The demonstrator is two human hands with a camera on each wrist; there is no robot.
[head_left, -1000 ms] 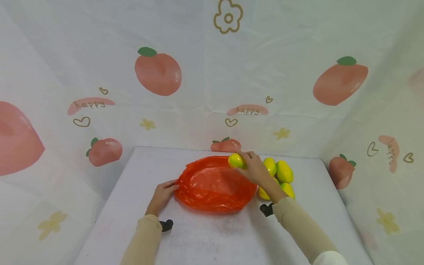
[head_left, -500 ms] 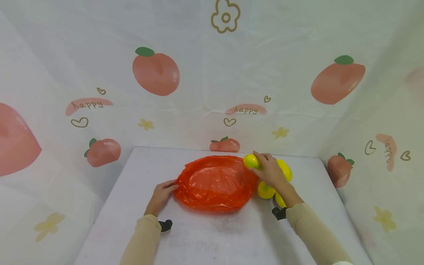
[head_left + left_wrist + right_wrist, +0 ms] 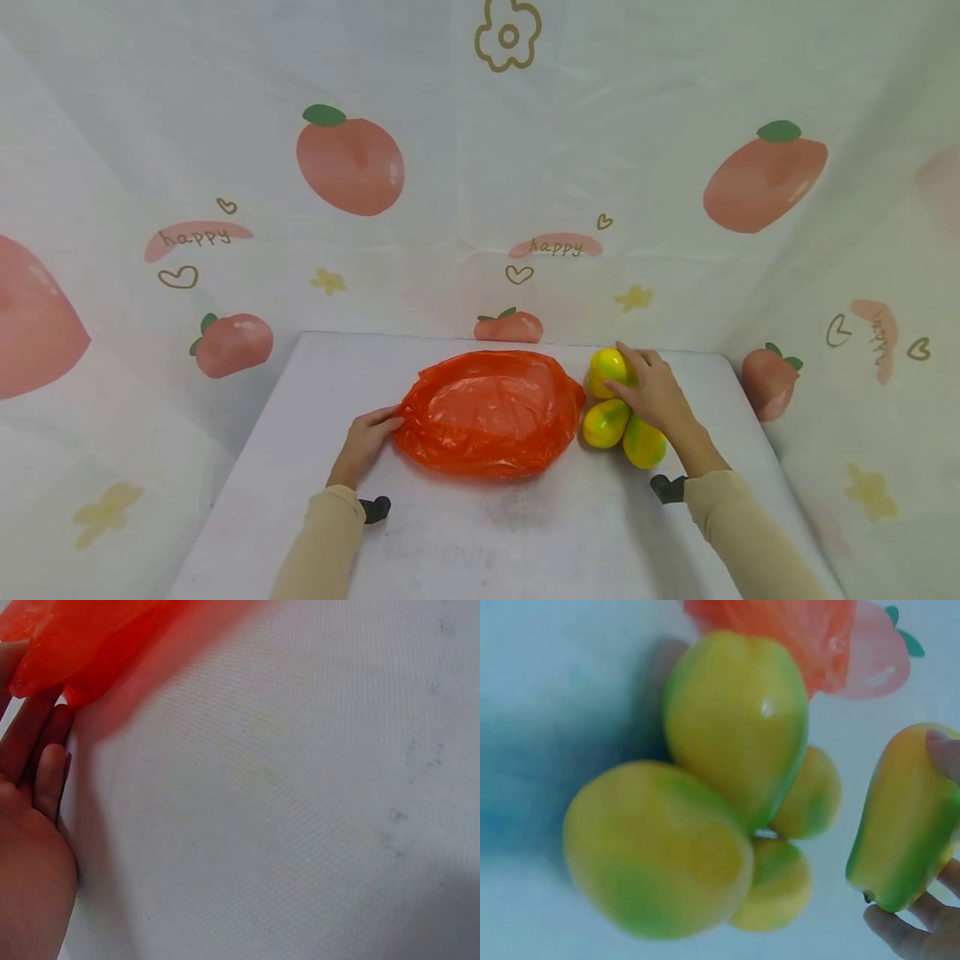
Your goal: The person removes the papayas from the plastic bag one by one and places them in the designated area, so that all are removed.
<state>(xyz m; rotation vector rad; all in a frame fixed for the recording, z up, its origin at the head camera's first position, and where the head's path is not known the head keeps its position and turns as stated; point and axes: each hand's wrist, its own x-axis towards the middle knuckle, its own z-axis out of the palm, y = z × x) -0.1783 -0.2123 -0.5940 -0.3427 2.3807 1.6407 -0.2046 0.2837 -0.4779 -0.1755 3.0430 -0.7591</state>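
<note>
A red plastic bag (image 3: 487, 408) lies spread wide on the table. My left hand (image 3: 367, 442) pinches its left edge; in the left wrist view the fingers reach under the red film (image 3: 97, 645). At the bag's right, my right hand (image 3: 654, 392) grips a yellow-green papaya (image 3: 904, 817), thumb on one side and fingers on the other. Below this hand in the head view lie a papaya (image 3: 606, 423) and another papaya (image 3: 645, 443). The right wrist view shows several papayas clustered together, the largest-looking papaya (image 3: 656, 851) nearest the camera.
The white table (image 3: 450, 542) meets a printed cloth backdrop (image 3: 450, 275) with fruit pictures behind and at both sides. A black strap end (image 3: 377, 509) sticks out by the left wrist, and another black strap end (image 3: 667, 489) by the right.
My right hand has moved right with the papaya, from over the bag's right side to the papaya cluster. My left hand has stayed at the bag's edge.
</note>
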